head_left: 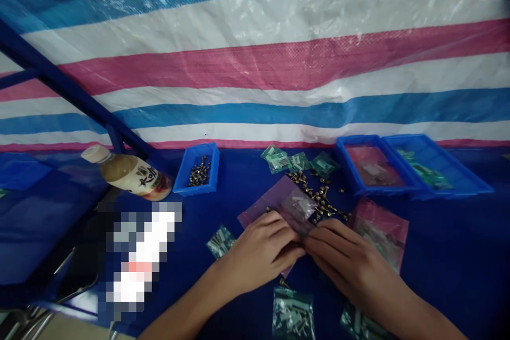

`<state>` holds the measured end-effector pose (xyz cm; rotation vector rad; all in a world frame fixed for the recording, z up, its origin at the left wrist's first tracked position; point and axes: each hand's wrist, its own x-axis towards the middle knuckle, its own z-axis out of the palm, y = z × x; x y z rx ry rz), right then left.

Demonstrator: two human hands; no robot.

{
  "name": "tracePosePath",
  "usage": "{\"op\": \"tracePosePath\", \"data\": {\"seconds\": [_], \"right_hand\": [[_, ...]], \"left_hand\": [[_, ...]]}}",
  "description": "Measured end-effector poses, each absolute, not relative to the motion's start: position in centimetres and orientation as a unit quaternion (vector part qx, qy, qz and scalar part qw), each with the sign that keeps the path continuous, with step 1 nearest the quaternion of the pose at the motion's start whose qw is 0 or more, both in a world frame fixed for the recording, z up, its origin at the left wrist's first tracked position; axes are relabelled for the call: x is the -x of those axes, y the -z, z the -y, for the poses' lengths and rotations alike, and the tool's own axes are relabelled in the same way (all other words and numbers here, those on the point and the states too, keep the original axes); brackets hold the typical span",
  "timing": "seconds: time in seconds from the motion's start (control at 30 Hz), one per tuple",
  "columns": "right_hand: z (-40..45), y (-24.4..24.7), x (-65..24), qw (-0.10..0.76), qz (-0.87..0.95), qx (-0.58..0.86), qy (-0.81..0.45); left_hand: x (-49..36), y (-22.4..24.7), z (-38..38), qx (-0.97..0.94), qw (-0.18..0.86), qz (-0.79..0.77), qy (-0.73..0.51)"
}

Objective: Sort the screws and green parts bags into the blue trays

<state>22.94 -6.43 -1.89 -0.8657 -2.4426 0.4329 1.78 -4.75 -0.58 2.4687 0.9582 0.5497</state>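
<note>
Striped woven tarp (255, 64) as backdrop, pink, white and blue bands, with a dark blue frame bar (67, 85) running diagonally across its left side. Below it is a blue-covered surface (450, 255). Clock positions are from the hands, 12 = straight ahead.

Both grips closed in at centre, fingertips meeting. Left hand (258, 255) and right hand (350, 260) both hold a purple plastic bag (271, 202), gathered at its near edge; exact pinch points hidden by the fingers. Bag extends to 12 from the hands, a clear packet (298, 207) showing in or on it, can't tell which.

Loose brass screws (319, 196) lie just past the bag at 12 to 1. Green-tinted packets (277, 159) at 12, another packet (221, 241) at 9, more packets (292, 313) at 6. Pink bag (380, 234) at 3, touching the right hand's side.

Blue tray of screws (196, 170) at 10 to 11. Tan-capped bottle (127, 175) on its side at 10, just left of that tray. Two blue trays (372, 167) side by side at 1 to 2, holding packets. Pixelated patch (139, 255) at 9 hides whatever is there.
</note>
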Motion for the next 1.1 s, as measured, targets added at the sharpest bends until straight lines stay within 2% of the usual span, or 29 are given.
{"op": "tracePosePath", "data": {"seconds": [0.17,0.23,0.27,0.33,0.43,0.53,0.67,0.9,1.1], "right_hand": [[6.4,1.8,-22.9,0.255,0.905,0.316,-0.127],[6.2,1.7,-22.9,0.265,0.902,0.321,-0.113],[6.1,1.7,-22.9,0.269,0.900,0.325,-0.109],[6.0,1.6,-22.9,0.271,0.897,0.333,-0.107],[6.1,1.5,-23.0,0.266,0.897,0.340,-0.100],[6.2,1.6,-23.0,0.272,0.894,0.344,-0.089],[6.1,1.6,-23.0,0.269,0.895,0.344,-0.093],[6.0,1.2,-22.9,0.264,0.894,0.347,-0.098],[6.0,1.4,-23.0,0.249,0.897,0.351,-0.102]], "left_hand": [[-0.7,-0.4,4.4,-0.879,0.284,-0.357,-0.137],[1.3,-1.1,3.6,-0.876,0.271,-0.380,-0.124],[2.7,-1.5,3.0,-0.867,0.242,-0.413,-0.136],[6.0,-2.1,1.8,-0.803,0.089,-0.540,-0.237],[10.1,-2.4,0.4,-0.698,-0.117,-0.652,-0.272],[11.0,-2.2,0.0,-0.666,-0.175,-0.673,-0.268],[7.6,-1.1,0.8,-0.737,-0.106,-0.621,-0.244],[2.6,1.3,2.0,-0.899,0.062,-0.424,-0.094],[2.6,1.8,1.9,-0.894,0.086,-0.424,-0.115]]}}
